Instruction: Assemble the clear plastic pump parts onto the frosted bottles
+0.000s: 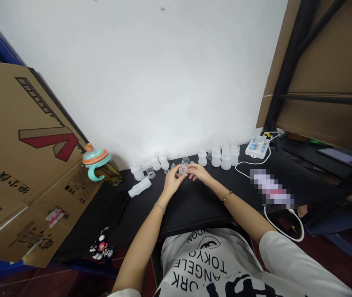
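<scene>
Left hand [172, 182]: fingers curl inward and pinch the rim of a small clear round plastic piece [182, 169] from the side nearer the wall of bottles; a thin silver chain bracelet [160, 208] circles the wrist.
Right hand [199, 172]: fingers lie nearly flat and reach across, their tips pressed to the opposite rim of the same piece; a gold bangle [227, 196] circles the wrist.
Held piece: up between the fingertips of both hands, in front of the person's chest and over the far part of the surface. It looks round, with no clear long axis, and neither hand is plainly nearer. Its exact form is too small to tell.
Bottles: translucent white plastic bottles [215, 156] stand in a loose row along the wall, just beyond the hands. One more [139, 187] lies on its side to the left, its long axis slanting toward the row.
Small parts: clear round pieces [150, 174] sit among the bottles.
Surface: a black tabletop [191, 211] carries everything.
Around: a white control box [257, 147] with a white cable sits at right; a teal-and-orange sippy cup [95, 159] stands at left beside a large cardboard sheet [24, 165].
</scene>
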The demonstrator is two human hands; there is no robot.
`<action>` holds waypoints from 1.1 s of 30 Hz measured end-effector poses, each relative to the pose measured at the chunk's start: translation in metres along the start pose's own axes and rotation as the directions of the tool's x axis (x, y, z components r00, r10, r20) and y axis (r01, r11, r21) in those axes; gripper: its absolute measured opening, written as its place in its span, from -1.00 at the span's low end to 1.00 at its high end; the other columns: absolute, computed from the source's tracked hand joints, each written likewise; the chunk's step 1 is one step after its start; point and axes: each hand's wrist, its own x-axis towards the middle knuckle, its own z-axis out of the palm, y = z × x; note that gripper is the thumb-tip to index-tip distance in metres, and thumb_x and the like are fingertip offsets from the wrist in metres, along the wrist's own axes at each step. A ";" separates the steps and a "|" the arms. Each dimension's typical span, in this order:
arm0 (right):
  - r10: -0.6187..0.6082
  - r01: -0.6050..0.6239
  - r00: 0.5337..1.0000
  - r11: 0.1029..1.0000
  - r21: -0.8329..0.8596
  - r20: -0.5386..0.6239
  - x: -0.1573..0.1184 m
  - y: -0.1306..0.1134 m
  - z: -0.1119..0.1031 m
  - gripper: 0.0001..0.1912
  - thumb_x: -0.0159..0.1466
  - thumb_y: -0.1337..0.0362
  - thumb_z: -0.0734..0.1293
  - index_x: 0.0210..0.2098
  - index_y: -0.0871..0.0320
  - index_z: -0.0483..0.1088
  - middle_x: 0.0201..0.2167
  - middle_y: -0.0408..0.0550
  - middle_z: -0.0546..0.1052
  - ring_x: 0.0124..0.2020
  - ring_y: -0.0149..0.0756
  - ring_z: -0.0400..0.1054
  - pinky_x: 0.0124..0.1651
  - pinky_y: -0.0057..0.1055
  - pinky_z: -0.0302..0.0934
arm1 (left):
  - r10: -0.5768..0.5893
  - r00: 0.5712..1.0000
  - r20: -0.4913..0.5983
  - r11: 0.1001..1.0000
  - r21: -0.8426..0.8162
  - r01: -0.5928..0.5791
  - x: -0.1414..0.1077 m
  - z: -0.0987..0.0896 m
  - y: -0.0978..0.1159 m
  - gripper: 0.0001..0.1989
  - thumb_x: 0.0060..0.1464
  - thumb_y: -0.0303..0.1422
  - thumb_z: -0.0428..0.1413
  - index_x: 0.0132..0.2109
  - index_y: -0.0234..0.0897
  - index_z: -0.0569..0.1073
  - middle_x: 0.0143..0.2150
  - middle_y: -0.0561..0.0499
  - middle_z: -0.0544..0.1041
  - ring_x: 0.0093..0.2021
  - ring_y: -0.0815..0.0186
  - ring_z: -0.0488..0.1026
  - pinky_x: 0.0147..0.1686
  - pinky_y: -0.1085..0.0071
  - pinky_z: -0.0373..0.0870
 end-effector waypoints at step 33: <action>-0.057 0.056 0.998 0.996 -0.069 -0.001 -0.002 -0.002 0.003 -0.77 0.15 0.29 0.53 -0.25 0.19 0.48 -0.62 -0.25 0.49 -0.64 -0.48 0.35 -0.67 -0.65 0.19 | -0.097 0.991 0.087 0.930 -0.347 0.121 0.004 0.003 -0.006 -0.55 0.12 -0.21 0.24 0.13 -0.25 0.54 0.10 -0.19 0.58 -0.14 0.17 0.61 -0.42 0.42 0.60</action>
